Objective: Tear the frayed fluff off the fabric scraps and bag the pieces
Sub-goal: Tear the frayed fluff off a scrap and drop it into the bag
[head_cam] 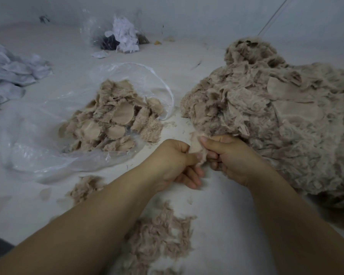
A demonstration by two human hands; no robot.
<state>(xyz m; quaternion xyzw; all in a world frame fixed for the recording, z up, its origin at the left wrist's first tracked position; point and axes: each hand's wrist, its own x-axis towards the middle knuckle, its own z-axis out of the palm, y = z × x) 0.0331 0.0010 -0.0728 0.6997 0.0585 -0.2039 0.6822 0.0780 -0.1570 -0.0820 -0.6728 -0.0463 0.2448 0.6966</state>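
Tearing step: left hand [175, 161] & right hand [228, 155] both pinch one scrap [197, 144] mid-tabletop, beside the big pile [276, 124]. Next: pull fluff off, drop piece in bag [38, 124] (left side).

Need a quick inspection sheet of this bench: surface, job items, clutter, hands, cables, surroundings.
Surface: pale tabletop, strewn with loose fibres.
Job's things: big heap of frayed beige scraps at right; trimmed round pieces piled on the open clear bag at left; one scrap between both hands.
Clutter: torn fluff near the forearms; white fabric pile far left; second clear bag with white and dark scraps at the back.
Grippers: left hand and right hand both pinch the scrap.
Cables: thin line slanting across the wall, kind unclear.
Surroundings: plain pale wall.
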